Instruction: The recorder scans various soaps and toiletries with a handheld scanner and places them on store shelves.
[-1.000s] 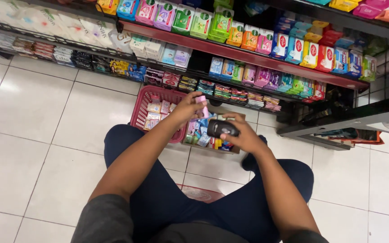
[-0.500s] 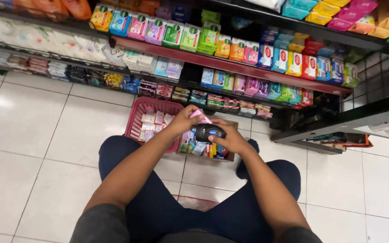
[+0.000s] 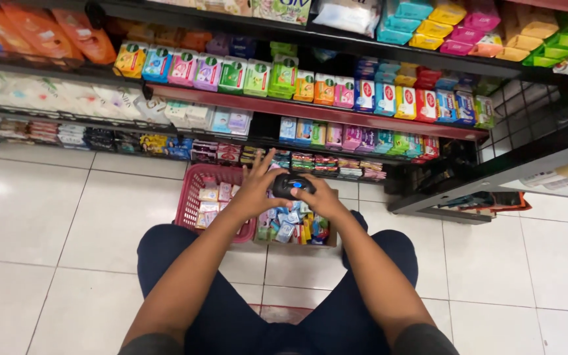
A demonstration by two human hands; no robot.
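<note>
Right hand (image 3: 323, 197) grips black handheld scanner (image 3: 292, 186); left hand (image 3: 258, 187), fingers spread, touches it above red plastic basket (image 3: 195, 197).

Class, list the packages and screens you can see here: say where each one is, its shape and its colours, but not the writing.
Scanner: between both hands, dark, small blue-lit screen.
Basket: floor, left; pink, holding pale packets.
Box: under the hands, many-coloured sachets.
Soap boxes: middle shelf, small rectangles, mixed colours.
Pouches: top left, orange.
</note>
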